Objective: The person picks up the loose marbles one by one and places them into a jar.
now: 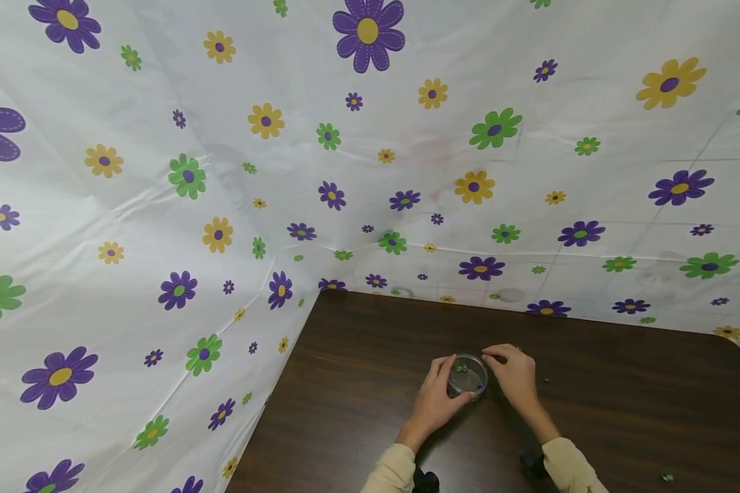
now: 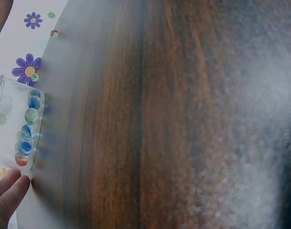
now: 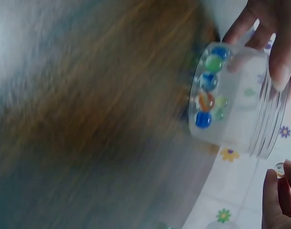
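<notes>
In the head view my left hand (image 1: 434,400) grips a clear plastic jar (image 1: 472,381), fingers on its far left side and thumb on the near side. The jar stands lidless on the table. Several glass marbles, blue, green and orange, lie along its bottom in the right wrist view, among them a solid blue marble (image 3: 203,119). Just right of the rim is my right hand (image 1: 516,376). Its thumb and fingers pinch a small clear marble (image 3: 279,170), held beside the jar's mouth in the right wrist view.
A dark wood table (image 1: 345,397) carries the jar. Loose on it are a green marble-like piece (image 1: 667,476) at front right and a tiny one (image 1: 547,379) right of my right hand. Flower-printed white sheeting (image 1: 321,164) hangs behind and to the left.
</notes>
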### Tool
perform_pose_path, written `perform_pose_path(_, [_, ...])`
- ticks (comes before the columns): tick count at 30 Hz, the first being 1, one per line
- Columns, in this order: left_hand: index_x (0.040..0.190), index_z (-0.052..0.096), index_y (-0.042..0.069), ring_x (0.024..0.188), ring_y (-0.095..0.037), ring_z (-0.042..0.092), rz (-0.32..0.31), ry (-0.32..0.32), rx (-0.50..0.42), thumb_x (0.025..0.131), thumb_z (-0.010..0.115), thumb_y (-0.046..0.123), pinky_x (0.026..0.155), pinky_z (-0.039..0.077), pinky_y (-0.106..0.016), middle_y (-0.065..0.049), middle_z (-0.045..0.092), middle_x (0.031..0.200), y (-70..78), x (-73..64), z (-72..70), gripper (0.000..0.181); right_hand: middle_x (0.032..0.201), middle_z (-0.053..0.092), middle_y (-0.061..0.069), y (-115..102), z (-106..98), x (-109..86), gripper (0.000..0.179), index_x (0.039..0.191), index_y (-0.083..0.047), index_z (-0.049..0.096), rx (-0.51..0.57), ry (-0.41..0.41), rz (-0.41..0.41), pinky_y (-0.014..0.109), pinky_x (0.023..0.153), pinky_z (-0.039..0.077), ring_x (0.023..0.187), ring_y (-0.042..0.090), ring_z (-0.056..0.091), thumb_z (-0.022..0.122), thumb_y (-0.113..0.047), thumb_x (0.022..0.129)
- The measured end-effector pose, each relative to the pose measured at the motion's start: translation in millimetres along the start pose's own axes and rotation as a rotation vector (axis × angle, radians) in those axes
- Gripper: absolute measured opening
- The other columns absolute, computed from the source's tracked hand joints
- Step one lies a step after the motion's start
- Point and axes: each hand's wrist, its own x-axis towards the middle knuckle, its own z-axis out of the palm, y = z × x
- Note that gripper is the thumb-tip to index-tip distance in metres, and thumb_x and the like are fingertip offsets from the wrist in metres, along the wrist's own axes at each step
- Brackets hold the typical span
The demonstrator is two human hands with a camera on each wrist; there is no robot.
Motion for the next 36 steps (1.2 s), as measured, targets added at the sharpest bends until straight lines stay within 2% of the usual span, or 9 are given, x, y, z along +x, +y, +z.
perform_pose_path(9, [0.157, 0.044, 0.014, 0.124, -0.018, 0.056, 0.003, 0.003, -0.009, 0.094, 0.077, 0.042, 0.097, 0.051, -0.037, 0.001, 0.047, 0.144, 1.5, -0.2, -1.2, 0.076, 0.086, 0.075, 0.006, -6.3, 6.7, -10.1, 0.017, 0.086, -0.003, 0.081, 0.046, -0.080, 0.003, 0.017, 0.067, 0.051, 0.077, 0.024, 0.071, 0.086, 0.009, 0.076])
perform_pose_path(16, [0.157, 0.044, 0.014, 0.123, -0.018, 0.056, -0.002, 0.000, -0.014, 0.095, 0.076, 0.042, 0.096, 0.051, -0.037, 0.000, 0.047, 0.144, 1.6, -1.0, -1.9, 0.076, 0.086, 0.075, 0.006, -6.4, 8.9, -12.9, 0.018, 0.086, -0.003, 0.081, 0.037, -0.096, -0.006, 0.026, 0.067, 0.055, 0.077, 0.026, 0.071, 0.087, 0.009, 0.075])
perform_pose_path(29, [0.157, 0.044, 0.014, 0.124, -0.019, 0.056, 0.016, 0.006, -0.009, 0.095, 0.076, 0.042, 0.097, 0.051, -0.037, -0.001, 0.047, 0.144, 2.8, -1.6, -2.1, 0.075, 0.087, 0.074, 0.007, -10.6, 6.7, -14.2, 0.017, 0.088, -0.002, 0.080, 0.052, -0.101, -0.001, 0.026, 0.066, 0.056, 0.077, 0.026, 0.071, 0.085, 0.010, 0.077])
perform_pose_path(36, [0.158, 0.043, 0.015, 0.124, -0.019, 0.056, 0.001, -0.002, -0.009, 0.095, 0.075, 0.044, 0.097, 0.051, -0.038, 0.000, 0.046, 0.145, 2.9, -1.2, -2.0, 0.076, 0.086, 0.074, 0.007, -10.3, 7.1, -13.2, 0.016, 0.088, -0.001, 0.080, 0.059, -0.103, -0.005, 0.025, 0.066, 0.055, 0.075, 0.025, 0.070, 0.085, 0.011, 0.077])
